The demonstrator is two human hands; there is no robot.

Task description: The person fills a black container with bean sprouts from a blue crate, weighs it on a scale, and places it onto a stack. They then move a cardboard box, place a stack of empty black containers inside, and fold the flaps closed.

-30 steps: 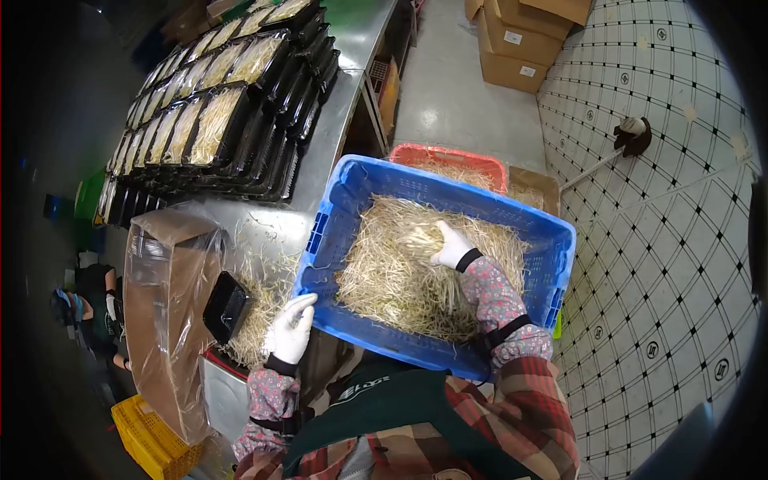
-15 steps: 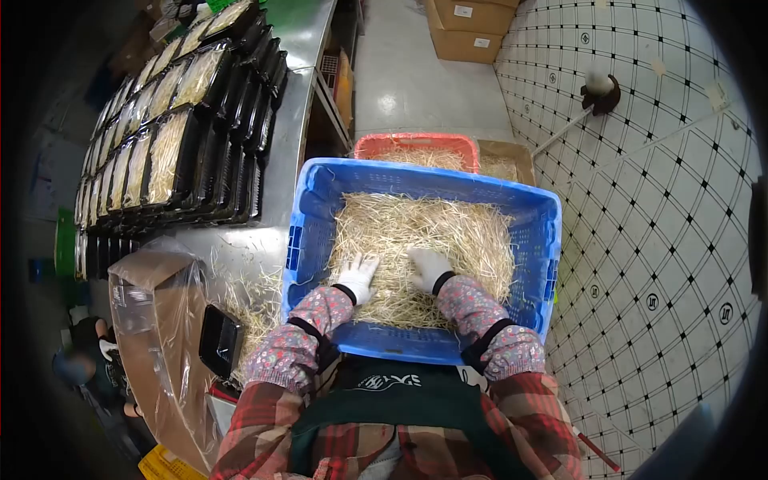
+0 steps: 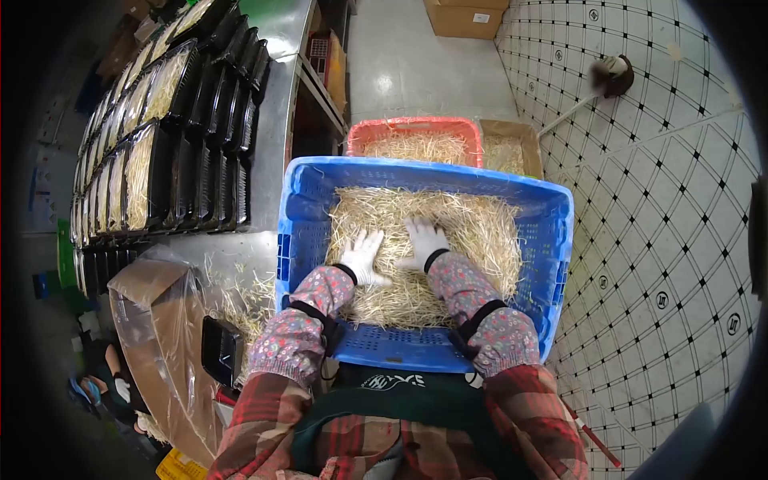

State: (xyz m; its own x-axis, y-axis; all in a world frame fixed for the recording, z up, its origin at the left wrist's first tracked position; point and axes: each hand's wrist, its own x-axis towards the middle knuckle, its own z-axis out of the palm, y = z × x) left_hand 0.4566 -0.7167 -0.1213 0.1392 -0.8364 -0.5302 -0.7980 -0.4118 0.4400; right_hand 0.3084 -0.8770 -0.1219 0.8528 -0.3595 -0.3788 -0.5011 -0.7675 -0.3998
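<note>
A blue plastic crate (image 3: 384, 358) stands in front of my body, filled with a loose bed of pale, thin, straw-like strands (image 3: 468, 240). My left hand (image 3: 364, 258), in a white glove, lies open on the strands left of the middle, fingers spread and thumb stretched to the right. Also gloved in white, my right hand (image 3: 425, 243) rests open on the strands beside it, its fingers pointing away from me and the fingertips partly sunk among them. A small gap separates the two hands, and neither holds anything that I can see.
Behind the crate are a red basket (image 3: 416, 123) and a cardboard box (image 3: 524, 144) with similar strands. On the metal table (image 3: 276, 132), black trays (image 3: 172, 172) of strands are stacked. An empty black tray (image 3: 222, 350) and plastic-lined carton (image 3: 160, 336) sit left. Another person (image 3: 112, 380) is at lower left.
My right hand has straightened and spread on the strands, with its wrist slightly further left. My left hand stays nearly in place, its thumb now outstretched. The view has shifted a little.
</note>
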